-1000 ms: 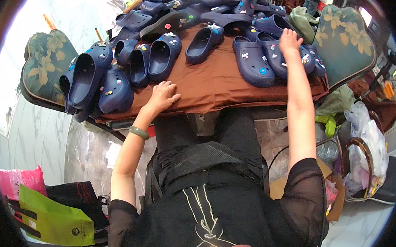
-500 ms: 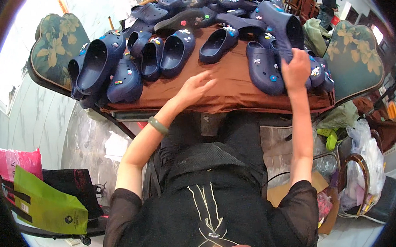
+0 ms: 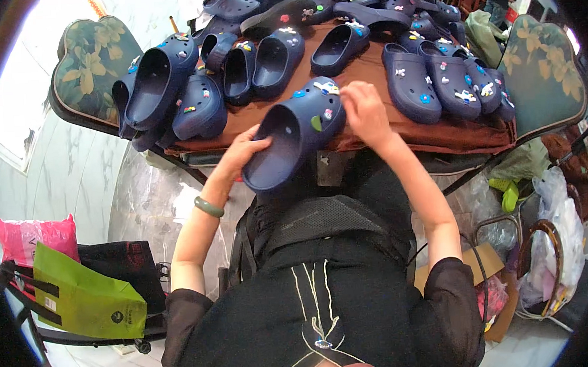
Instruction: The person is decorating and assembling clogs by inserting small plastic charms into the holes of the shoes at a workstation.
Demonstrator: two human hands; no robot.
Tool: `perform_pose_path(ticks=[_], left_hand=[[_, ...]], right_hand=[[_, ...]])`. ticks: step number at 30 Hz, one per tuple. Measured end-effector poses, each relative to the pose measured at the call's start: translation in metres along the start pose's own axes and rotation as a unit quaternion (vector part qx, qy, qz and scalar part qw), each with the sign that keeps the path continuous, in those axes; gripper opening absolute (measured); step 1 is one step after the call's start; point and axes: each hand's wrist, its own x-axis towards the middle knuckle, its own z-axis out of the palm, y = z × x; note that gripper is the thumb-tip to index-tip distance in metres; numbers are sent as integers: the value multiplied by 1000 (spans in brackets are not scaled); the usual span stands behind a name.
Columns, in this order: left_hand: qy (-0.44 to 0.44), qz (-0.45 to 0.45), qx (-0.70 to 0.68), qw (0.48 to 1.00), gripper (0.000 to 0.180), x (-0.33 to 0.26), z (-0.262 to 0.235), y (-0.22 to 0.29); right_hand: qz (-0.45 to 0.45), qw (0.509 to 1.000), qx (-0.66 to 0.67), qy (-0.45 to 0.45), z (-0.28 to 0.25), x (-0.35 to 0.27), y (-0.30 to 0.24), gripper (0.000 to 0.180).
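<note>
While the brown-covered table [image 3: 438,136] is flanked by two chairs [image 3: 88,71], its top is heaped with navy clogs [image 3: 337,50]. One further clog, the held clog [image 3: 298,127], is raised over the near edge. By judgement, it is well furnished already: charms [image 3: 316,123] are set in its upper, though some holes are left unfilled; charms are also seen on several front clogs, whereas the rear pile [image 3: 231,7] cannot be fully checked. Four clogs are counted in the right-hand row [image 3: 409,88], one at the centre, at least six in the left-hand group [image 3: 197,115]; the pile is too overlapped for counting. The left hand [image 3: 241,153] is closed on the side of the opening, thumb inside; the right hand [image 3: 368,116] is half curled beside the toe, and whether anything is pinched cannot be told. At least four charms are counted on the held clog.
</note>
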Motion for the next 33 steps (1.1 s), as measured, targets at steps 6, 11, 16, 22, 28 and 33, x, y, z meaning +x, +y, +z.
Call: perform_pose_path(ticks=[6,11,16,22,28,33], left_hand=[[94,96,228,964,24,21,-33,1],[371,441,598,557,25,12,0,2],[202,110,327,917,42,0,40,15],[45,70,-127,988,27,39,48,13],[50,132,-79,987,30,37,47,-3],[50,153,-44,986,31,28,51,-5]], right_hand=[[143,962,199,-122,64,26,37,56],[230,888,335,-214,58,25,24,68],[147,956,151,-203,58,20,23,56],[70,981,-77,-166,68,27,5,31],[64,964,-150,-210,70,40,6,25],[72,955,-202,-205,72,38,45,28]])
